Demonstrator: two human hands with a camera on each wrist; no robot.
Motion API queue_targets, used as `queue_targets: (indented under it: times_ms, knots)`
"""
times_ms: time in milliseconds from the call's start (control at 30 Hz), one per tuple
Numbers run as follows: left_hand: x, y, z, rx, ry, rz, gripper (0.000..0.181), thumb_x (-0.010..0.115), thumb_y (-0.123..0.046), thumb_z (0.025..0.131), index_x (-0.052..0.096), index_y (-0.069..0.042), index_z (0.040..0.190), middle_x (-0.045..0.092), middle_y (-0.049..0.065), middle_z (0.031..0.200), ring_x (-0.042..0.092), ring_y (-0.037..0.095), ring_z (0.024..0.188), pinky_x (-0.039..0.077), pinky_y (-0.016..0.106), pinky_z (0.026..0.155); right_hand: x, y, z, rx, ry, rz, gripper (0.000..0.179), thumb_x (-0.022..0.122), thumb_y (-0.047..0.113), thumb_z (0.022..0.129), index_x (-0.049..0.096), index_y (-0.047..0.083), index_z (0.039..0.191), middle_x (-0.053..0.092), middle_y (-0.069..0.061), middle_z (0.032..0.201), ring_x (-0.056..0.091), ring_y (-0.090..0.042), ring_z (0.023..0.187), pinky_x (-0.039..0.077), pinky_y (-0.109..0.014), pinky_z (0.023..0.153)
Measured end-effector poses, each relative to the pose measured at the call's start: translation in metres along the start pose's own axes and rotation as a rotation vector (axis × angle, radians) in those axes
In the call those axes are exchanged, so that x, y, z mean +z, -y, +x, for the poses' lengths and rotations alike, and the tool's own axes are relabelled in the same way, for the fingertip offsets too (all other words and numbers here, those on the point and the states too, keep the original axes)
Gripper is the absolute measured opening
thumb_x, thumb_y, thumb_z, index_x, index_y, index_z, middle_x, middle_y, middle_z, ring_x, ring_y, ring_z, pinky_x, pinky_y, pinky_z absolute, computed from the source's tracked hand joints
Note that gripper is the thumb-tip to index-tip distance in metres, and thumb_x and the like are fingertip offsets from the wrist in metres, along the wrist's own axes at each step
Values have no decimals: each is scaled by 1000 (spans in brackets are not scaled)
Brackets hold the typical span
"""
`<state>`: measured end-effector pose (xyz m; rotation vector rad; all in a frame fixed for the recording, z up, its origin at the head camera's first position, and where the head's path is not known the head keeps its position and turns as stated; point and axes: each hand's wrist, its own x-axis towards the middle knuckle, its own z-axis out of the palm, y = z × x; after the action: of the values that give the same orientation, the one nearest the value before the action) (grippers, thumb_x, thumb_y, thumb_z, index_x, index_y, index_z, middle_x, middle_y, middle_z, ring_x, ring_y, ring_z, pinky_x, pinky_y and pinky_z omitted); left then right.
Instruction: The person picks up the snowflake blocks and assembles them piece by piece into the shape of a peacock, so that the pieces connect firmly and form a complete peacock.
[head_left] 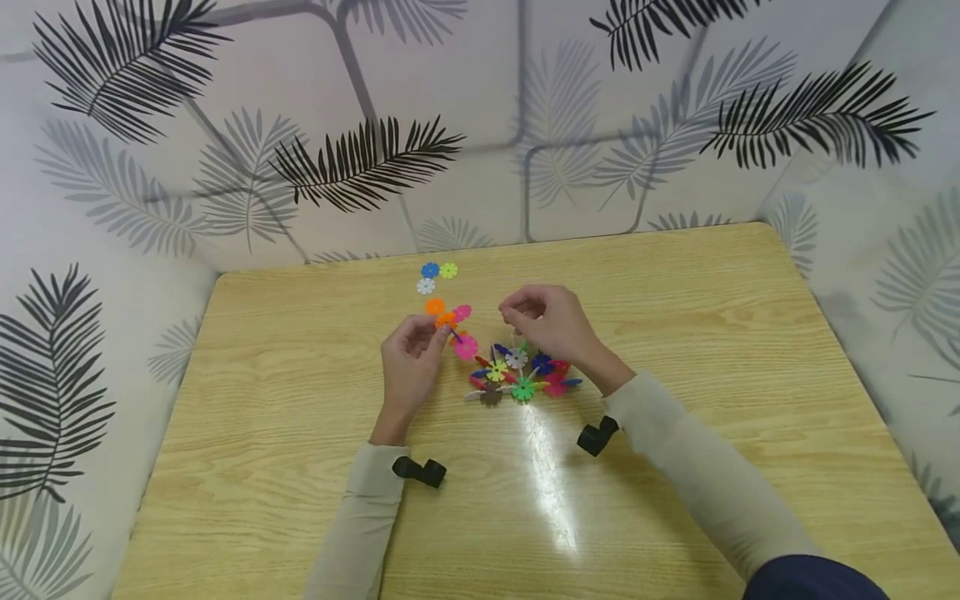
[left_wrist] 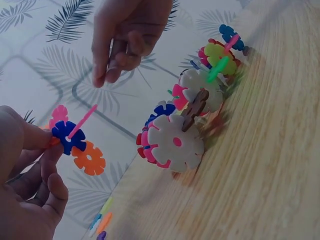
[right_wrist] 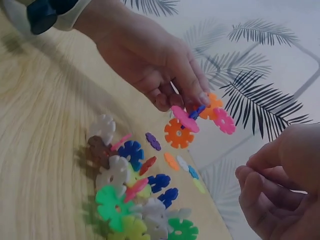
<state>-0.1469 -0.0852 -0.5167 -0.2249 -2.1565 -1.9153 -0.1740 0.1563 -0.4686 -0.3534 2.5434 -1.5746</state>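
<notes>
My left hand [head_left: 408, 362] pinches a small joined bunch of notched plastic discs, in orange, pink and blue, between thumb and fingers. A pink disc [head_left: 466, 347] stands out on its near side; an orange disc [left_wrist: 90, 158] hangs below the fingertips in the left wrist view. Across from it, my right hand [head_left: 553, 321] is held in the air with loosely bent fingers, thumb close to the index finger [right_wrist: 243, 172]. Nothing shows between them. Below both hands, a larger structure of interlocked discs, with a green disc [head_left: 523, 388] in front, rests on the table.
Toward the table's back lie loose flat discs: a blue disc [head_left: 430, 270], a yellow-green disc [head_left: 448, 270], a white disc [head_left: 426, 286] and an orange disc [head_left: 435, 307]. A purple disc [right_wrist: 153, 141] shows in the right wrist view. Leaf-patterned covering [head_left: 480, 183] rises behind the wooden table [head_left: 675, 275].
</notes>
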Motion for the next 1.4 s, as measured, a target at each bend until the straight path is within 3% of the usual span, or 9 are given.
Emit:
queue_targets:
  times_ms: [200, 567, 767, 967, 1267, 1400]
  knots:
    - [-2, 0, 0, -9, -13, 23, 16, 73, 1, 101, 69, 13, 111, 71, 33, 106, 65, 4, 86, 56, 14, 80, 2, -3, -20, -13, -12, -147, 16, 73, 19, 105, 80, 6, 111, 80, -10, 99, 68, -18, 82, 55, -30, 72]
    - [0, 3, -2, -43, -16, 38, 14, 75, 1, 100, 70, 11, 108, 72, 24, 101, 63, 5, 84, 54, 14, 77, 24, -13, -44, -31, 26, -339, 12, 77, 15, 100, 79, 6, 108, 78, -3, 87, 64, -11, 70, 52, -25, 63]
    - [-1, 5, -3, -50, -12, 39, 14, 75, 0, 101, 71, 10, 109, 72, 25, 102, 64, 6, 85, 55, 15, 79, 35, -18, -49, 15, 3, -449, 12, 78, 20, 100, 78, 9, 107, 77, -1, 87, 64, -11, 70, 50, -24, 59]
    - [-1, 3, -2, -49, -9, 53, 13, 75, -1, 100, 72, 8, 109, 73, 21, 101, 64, 5, 86, 54, 15, 79, 40, -19, -50, 27, -26, -477, 10, 80, 18, 99, 79, 9, 105, 80, -2, 87, 68, -12, 69, 52, -24, 57]
    - [-3, 1, 0, -53, -16, 66, 14, 74, 0, 100, 72, 9, 110, 72, 29, 106, 64, 5, 88, 54, 15, 79, 37, -20, -52, 7, -86, -456, 7, 79, 14, 98, 80, 10, 104, 82, -3, 89, 74, -15, 74, 59, -29, 63]
    - [-6, 3, 2, -62, -32, 69, 16, 75, -2, 101, 73, 8, 112, 73, 27, 106, 64, 7, 88, 54, 15, 79, 32, -20, -54, -2, -118, -430, 10, 76, 13, 100, 80, 9, 109, 83, -4, 91, 75, -16, 77, 61, -33, 67]
